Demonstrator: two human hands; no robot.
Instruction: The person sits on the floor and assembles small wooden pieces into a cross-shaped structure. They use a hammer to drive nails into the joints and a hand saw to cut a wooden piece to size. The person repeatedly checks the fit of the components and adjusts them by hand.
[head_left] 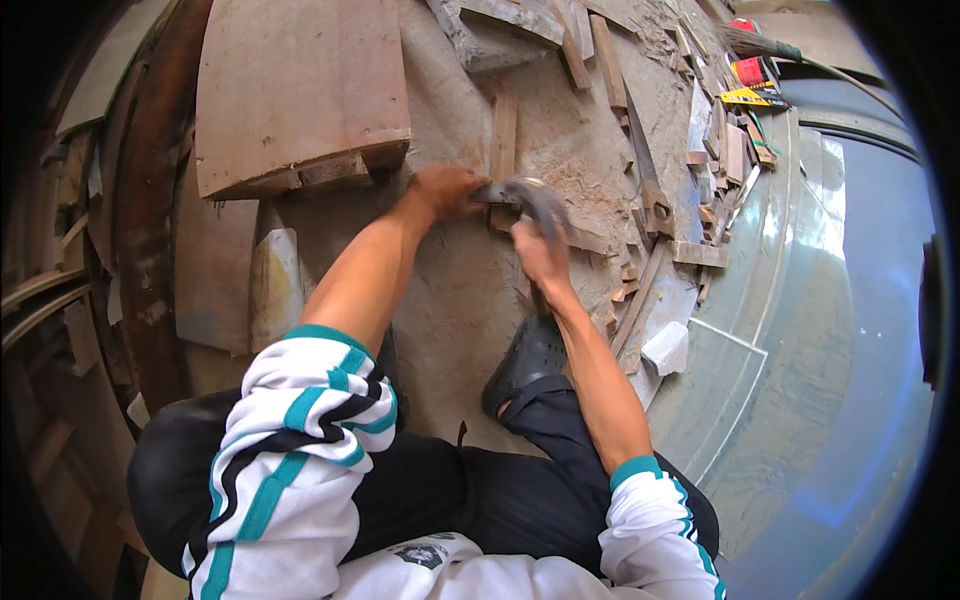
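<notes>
My right hand [541, 255] grips a hammer [545, 207]; its dark head is smeared by motion and the handle end shows below my fist. Close by on the left, my left hand [445, 192] is closed, fingers pinched on a small grey metal piece [488, 194] that I cannot identify for the blur. Beneath both hands lie wooden strips: one narrow strip [503, 140] runs away from me, and another strip [588, 240] lies crosswise, partly hidden by the hammer and right hand.
A curved wooden panel structure [300, 90] stands at the far left. Rightward lie a handsaw [652, 190], wood offcuts [700, 254], a white block [666, 349], a yellow tool [752, 97], a red can [750, 71] and a broom [755, 42]. My shoe [530, 360] is near the hammer handle.
</notes>
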